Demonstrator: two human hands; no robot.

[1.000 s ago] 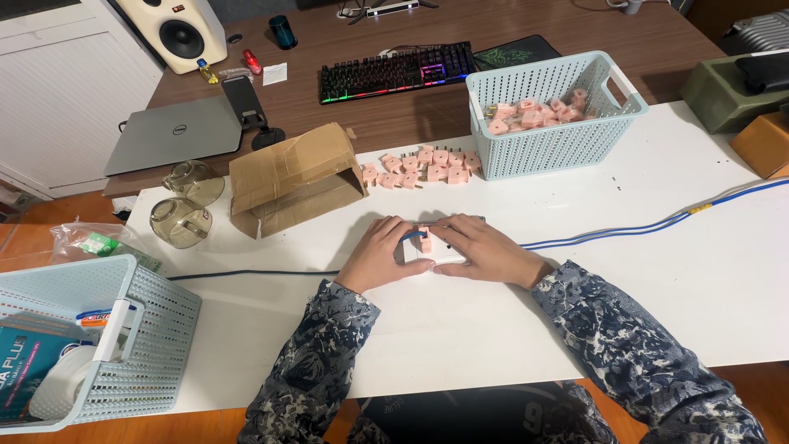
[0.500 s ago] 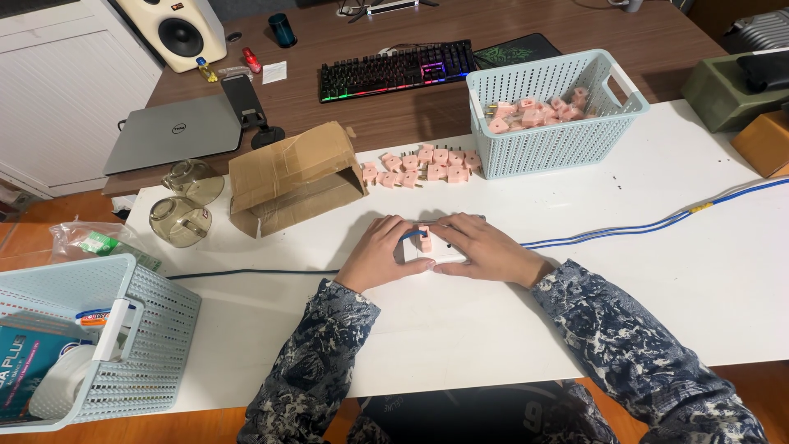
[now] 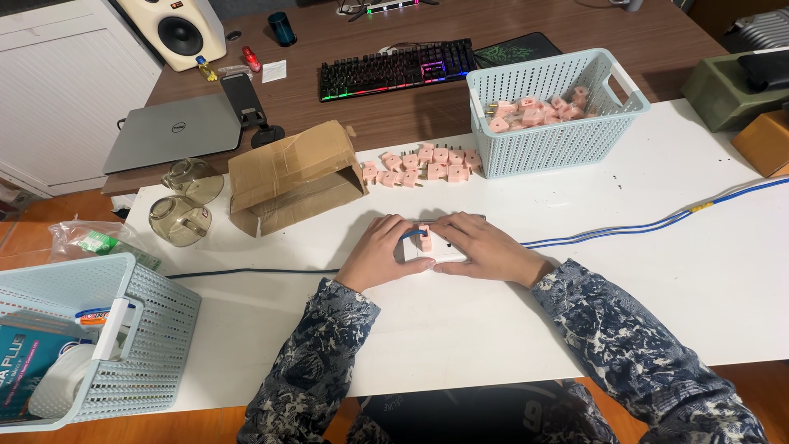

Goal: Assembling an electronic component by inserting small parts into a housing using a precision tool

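A basket (image 3: 123, 329) overhangs the white table's (image 3: 657, 288) left near corner. Right of it bare tabletop runs to the near edge. A torn carton (image 3: 288, 177) lies behind, by a brown desk (image 3: 411, 107). At centre the left hand (image 3: 382, 251) and right hand (image 3: 485, 247) press flat on a white socket block (image 3: 431, 249), a pink plug (image 3: 425, 238) upright between them. Its blue cable (image 3: 641, 226) runs right. Plugs (image 3: 423, 163) lie beside a second basket (image 3: 559, 123).

Left hand (image 3: 380, 251) and right hand (image 3: 486, 247) meet over a small white block (image 3: 431, 249) on the white worktop (image 3: 657, 279), a pink plug (image 3: 425, 238) between them. Loose pink plugs (image 3: 423, 163) lie farther off, beside a pale blue basket (image 3: 551, 140).
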